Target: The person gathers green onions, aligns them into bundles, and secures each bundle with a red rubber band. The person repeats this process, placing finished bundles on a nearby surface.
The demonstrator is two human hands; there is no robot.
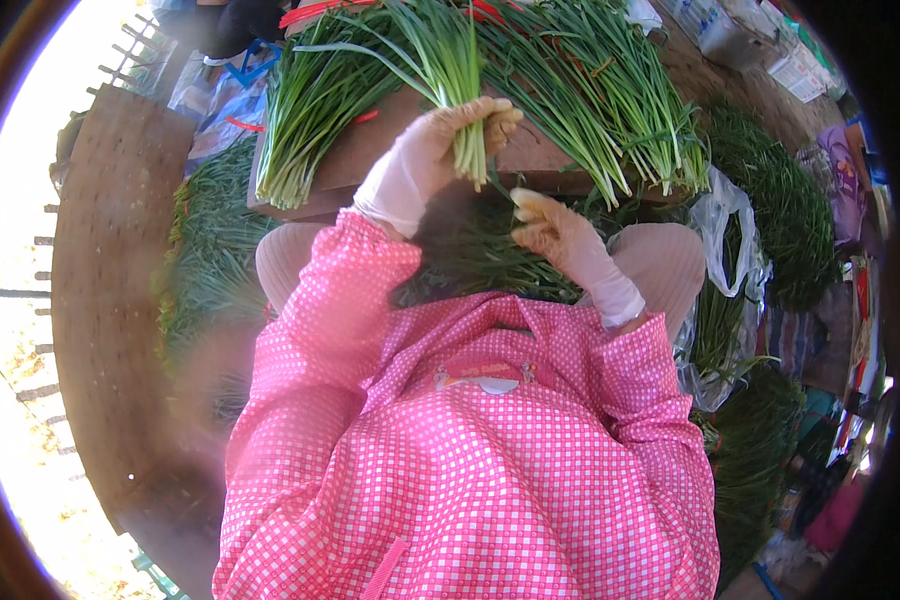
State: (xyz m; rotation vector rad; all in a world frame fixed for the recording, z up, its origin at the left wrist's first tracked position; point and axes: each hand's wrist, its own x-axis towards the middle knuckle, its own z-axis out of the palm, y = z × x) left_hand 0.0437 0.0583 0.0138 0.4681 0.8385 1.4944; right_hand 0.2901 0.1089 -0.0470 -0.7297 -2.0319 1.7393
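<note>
My left hand [450, 139], in a pale glove, is closed around the lower stalks of a bunch of garlic chives [450, 67], its leaves spreading away from me above a wooden board [525, 150]. Just below the cut ends, nearer my body, is my right hand [559, 232], gloved too, with its fingers curled. A thin green leaf [499, 186] runs down to its fingertips; whether they grip it is unclear. One pile of chives [322, 127] lies on the board's left side. A larger pile [607, 97] covers the right side.
Loose greens [487, 259] lie between my knees. More greens are heaped at the left [221, 232] and right [772, 210]. A clear plastic bag [727, 232] holds stalks beside my right knee. Red ties [319, 11] lie at the board's far edge; a brown panel [120, 300] stands left.
</note>
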